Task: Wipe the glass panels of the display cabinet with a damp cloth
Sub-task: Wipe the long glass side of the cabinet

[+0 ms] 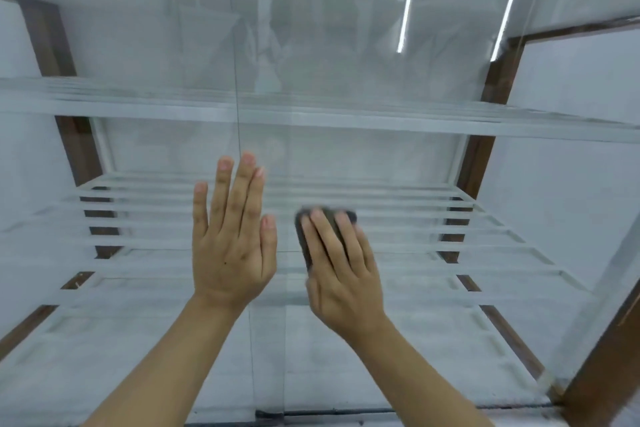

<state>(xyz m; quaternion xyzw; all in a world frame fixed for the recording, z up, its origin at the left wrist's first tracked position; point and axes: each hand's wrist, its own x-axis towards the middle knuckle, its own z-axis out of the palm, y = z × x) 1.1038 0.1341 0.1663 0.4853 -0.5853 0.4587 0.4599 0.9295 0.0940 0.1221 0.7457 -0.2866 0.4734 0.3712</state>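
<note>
Pressing the cloth (323,229) flat against the glass is, as I judge it, the step in hand; the right hand (344,277) lies over the dark wad with its fingers laid out fairly straight, pushing rather than clutching; the left hand (232,246) rests on the glass beside it, palm flat, fingers straight, holding nothing; the two hands are near each other but apart; the cloth sits low on the right-hand glass panel (398,156), just right of the vertical seam (237,97) where that pane meets the left-hand glass panel (138,156), and the left hand lies across that seam; to do this well, the wipe probably wants even pressure and overlapping passes carried out to the wooden frame (483,156); the bracing palm may leave prints, so its patch likely needs a pass too; the glass looks hazy, so streaks are hard to judge from here; behind the panes run an upper shelf (311,116) and a lower shelf (381,199), both of glass; pale walls lie to either side; strip lights (407,10) reflect as bright bars high in the glass, with a dim reflected figure beside them
</note>
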